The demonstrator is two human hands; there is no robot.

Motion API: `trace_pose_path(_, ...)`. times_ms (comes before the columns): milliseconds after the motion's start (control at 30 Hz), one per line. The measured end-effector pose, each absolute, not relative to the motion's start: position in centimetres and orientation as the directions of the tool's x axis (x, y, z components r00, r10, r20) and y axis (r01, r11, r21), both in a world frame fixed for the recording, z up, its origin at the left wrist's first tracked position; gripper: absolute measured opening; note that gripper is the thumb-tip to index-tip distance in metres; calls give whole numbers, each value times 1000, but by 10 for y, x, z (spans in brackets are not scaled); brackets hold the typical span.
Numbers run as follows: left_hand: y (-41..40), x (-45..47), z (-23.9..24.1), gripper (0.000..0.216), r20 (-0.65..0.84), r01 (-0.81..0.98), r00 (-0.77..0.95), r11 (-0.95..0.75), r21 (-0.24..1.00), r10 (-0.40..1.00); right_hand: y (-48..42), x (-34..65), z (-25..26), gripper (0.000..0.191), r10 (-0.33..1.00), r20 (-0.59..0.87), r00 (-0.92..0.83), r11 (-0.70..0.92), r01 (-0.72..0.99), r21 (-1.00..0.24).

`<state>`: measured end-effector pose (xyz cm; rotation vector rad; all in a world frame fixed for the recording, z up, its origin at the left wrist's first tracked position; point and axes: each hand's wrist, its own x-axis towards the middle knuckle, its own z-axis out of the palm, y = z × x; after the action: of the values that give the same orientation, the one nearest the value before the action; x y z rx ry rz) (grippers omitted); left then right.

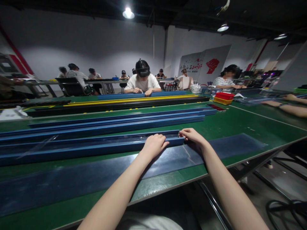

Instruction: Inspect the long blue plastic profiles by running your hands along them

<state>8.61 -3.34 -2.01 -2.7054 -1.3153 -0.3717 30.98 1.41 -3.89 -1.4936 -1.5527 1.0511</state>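
Note:
A long blue channel-shaped rail (100,149) lies across the green table in front of me, its open side up. My left hand (155,144) rests over its near wall close to the right end, fingers bent into the channel and thumb along the outside. At that right end, my right hand (192,135) has its fingers curled around the tip of the rail. Anything small between those fingertips is hidden. Nearer to me, under my forearms, a long clear plastic strip (96,175) lies flat.
More blue rails (144,122) lie behind, then black and yellow rails (134,99). Red and yellow bins (223,98) and a phone (216,107) are at the back right. A co-worker (143,80) sits opposite; another person's arms (287,107) reach in from the right.

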Motion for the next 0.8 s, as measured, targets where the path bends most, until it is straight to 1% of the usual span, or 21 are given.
trace_pose_path(367, -34, 86, -21, 29, 267, 786, 598, -618, -11, 755, 14, 310, -39, 23, 998, -52, -38, -34, 371, -928)
trace_pose_path(800, -33, 86, -23, 30, 285, 786, 603, -616, -52, 745, 10, 306, -34, 15, 998, -62, -11, -54, 336, -940)
